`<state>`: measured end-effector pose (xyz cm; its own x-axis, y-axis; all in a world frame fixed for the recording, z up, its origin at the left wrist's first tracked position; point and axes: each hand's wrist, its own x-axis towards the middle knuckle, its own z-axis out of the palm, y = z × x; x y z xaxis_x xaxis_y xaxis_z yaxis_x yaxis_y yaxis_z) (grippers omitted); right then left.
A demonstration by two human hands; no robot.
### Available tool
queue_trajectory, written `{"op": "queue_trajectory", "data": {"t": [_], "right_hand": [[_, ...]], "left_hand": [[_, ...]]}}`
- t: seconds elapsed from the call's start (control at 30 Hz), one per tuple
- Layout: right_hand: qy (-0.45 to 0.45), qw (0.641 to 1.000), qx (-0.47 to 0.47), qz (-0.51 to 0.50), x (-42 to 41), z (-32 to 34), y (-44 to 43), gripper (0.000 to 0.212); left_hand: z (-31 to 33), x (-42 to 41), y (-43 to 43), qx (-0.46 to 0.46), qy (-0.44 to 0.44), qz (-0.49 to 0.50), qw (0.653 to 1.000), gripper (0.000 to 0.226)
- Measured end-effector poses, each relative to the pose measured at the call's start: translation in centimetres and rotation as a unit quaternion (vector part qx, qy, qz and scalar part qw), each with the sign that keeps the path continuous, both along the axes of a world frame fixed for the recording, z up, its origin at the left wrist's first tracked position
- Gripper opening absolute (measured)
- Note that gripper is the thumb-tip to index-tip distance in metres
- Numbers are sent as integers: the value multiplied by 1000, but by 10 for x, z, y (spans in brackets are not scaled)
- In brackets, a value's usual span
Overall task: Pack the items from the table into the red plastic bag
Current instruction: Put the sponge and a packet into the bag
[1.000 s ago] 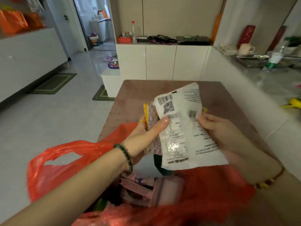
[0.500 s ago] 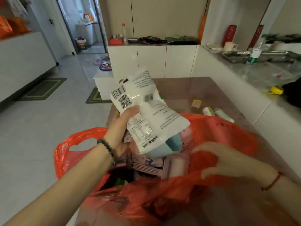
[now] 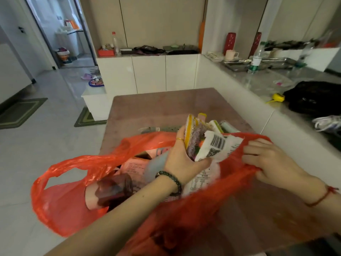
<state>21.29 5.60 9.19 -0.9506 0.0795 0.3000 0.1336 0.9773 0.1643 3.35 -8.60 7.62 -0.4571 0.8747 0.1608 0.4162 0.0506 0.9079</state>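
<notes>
Head view: left hand clamped round a white barcoded packet plus a glittery purple and yellow bundle, lower end of the packet already down inside the red plastic bag. Right hand pinching the bag's right rim, stretching the mouth open. Pink packets inside already. Few bits left on the table just behind.

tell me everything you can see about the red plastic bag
The red plastic bag is thin, glossy, crinkled film, slightly see-through, with a loop handle hanging at its left side. It sits on the brownish table with its mouth wide open, already holding pink and dark packets. The right hand pinches the right rim and pulls it outward. The left hand, its forearm crossing the near rim, pushes a white barcoded packet and a glittery item into the opening.
</notes>
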Motion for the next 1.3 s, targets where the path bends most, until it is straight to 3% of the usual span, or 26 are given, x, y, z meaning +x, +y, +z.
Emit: {"op": "queue_trajectory", "data": {"t": [0.1, 0.23, 0.43, 0.57, 0.7, 0.77, 0.9, 0.97, 1.03, 1.1, 1.2, 1.3], "right_hand": [[102, 995, -7, -13, 0, 7, 3, 16], [218, 976, -24, 3, -7, 27, 6, 18], [236, 968, 79, 21, -20, 41, 23, 31], [230, 969, 82, 38, -25, 43, 31, 43], [191, 979, 60, 33, -23, 41, 38, 29], [144, 989, 19, 29, -17, 37, 43, 22], [24, 996, -79, 40, -5, 25, 54, 9], [-20, 990, -138, 31, -1, 17, 62, 23], [-48, 979, -196, 10, 1, 12, 72, 36], [-77, 970, -231, -3, 0, 9, 81, 41], [-129, 938, -319, -34, -5, 5, 90, 41], [-201, 892, -404, -27, -11, 8, 94, 29]], "left_hand": [[-13, 13, 12, -91, 58, -6, 994, 105], [-25, 28, 30, -207, 206, -40, 956, 106], [-30, 24, 51, -241, 222, -100, 939, 102], [-37, 4, 65, -336, 317, -89, 882, 108], [-30, -3, 69, -378, 355, -70, 853, 98], [-23, -4, 65, -352, 354, -76, 863, 81], [3, -33, 58, -212, 375, -57, 901, 48], [10, -54, 59, -171, 437, -51, 882, 50], [11, -72, 61, -223, 495, -54, 838, 61], [8, -84, 64, -299, 495, -58, 814, 57], [4, -96, 68, -311, 443, -52, 839, 31], [7, -102, 74, -282, 386, -69, 875, 24]]}}
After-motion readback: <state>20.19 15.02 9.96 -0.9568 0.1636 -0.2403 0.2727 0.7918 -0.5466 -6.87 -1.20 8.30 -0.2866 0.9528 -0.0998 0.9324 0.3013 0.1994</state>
